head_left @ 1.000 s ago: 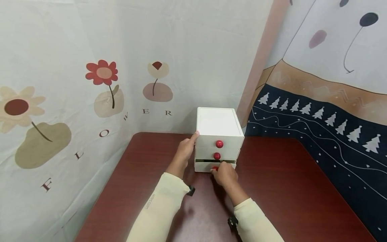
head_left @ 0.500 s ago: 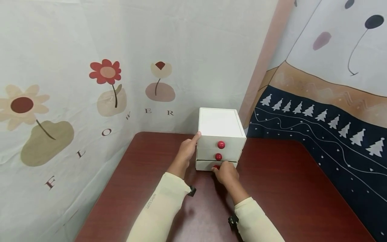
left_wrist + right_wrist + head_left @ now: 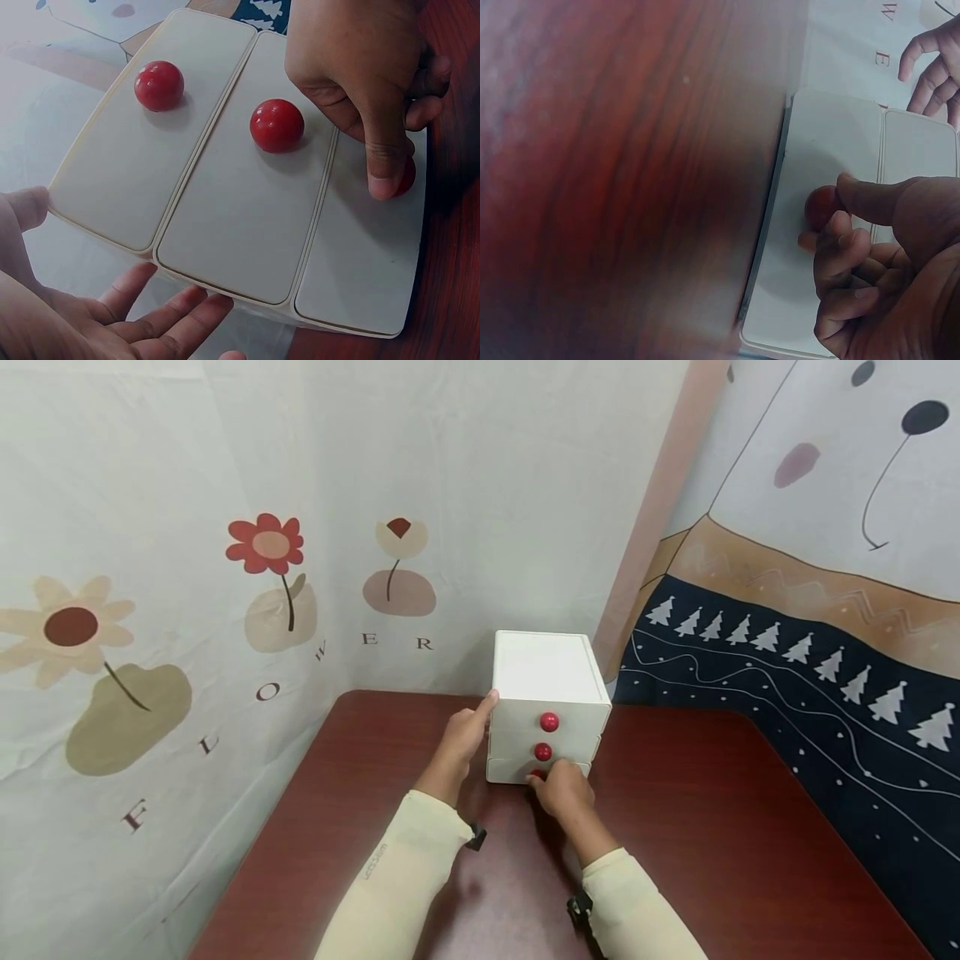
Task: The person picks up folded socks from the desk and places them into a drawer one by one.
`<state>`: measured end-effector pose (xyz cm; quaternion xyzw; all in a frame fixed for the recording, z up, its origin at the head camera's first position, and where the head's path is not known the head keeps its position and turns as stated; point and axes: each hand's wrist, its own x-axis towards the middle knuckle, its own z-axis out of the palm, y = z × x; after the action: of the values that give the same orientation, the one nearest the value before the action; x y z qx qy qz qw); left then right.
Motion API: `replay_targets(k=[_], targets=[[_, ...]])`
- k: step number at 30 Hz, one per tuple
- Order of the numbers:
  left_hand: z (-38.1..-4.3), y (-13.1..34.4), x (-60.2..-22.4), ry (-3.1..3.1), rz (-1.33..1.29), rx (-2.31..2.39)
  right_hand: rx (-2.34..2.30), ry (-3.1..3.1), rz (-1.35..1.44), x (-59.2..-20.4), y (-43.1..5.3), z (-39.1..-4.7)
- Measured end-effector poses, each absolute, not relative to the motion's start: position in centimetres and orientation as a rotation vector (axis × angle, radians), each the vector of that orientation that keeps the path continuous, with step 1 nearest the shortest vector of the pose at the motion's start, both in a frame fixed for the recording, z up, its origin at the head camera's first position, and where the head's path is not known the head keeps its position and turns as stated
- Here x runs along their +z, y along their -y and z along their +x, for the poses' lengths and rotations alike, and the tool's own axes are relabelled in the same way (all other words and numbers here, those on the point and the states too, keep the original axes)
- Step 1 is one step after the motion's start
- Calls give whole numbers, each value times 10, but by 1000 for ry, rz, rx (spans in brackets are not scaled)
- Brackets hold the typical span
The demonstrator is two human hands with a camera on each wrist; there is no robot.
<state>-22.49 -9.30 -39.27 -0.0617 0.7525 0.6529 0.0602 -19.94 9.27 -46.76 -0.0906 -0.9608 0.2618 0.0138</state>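
Note:
A small white cabinet (image 3: 551, 668) with three stacked drawers, each with a round red knob, stands on the table. My right hand (image 3: 566, 791) pinches the bottom knob (image 3: 823, 208) between thumb and curled fingers. The bottom drawer (image 3: 356, 262) sits flush with the ones above it. Against the cabinet's left side rests my left hand (image 3: 462, 737), its thumb at the upper front edge and its fingers extended along the side, as the left wrist view shows. The middle knob (image 3: 277, 125) and the top knob (image 3: 159, 85) are untouched.
The dark red-brown table (image 3: 720, 827) reaches back to a pale cloth (image 3: 480, 527) printed with flowers and letters. To the right hangs a dark blue cloth (image 3: 750, 727) with white trees. The cabinet stands near the table's back edge.
The bottom drawer has slid inward; the dark gap above it a second ago has closed. My right hand still holds its knob, and my left hand stays at the cabinet's side.

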Motion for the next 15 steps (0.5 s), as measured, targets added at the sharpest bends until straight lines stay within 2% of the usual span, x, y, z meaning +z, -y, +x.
replay_targets(k=[15], targets=[[-224, 97, -394, -2355, -153, 1947, 807, 3010, -282, -465, -87, -205]])
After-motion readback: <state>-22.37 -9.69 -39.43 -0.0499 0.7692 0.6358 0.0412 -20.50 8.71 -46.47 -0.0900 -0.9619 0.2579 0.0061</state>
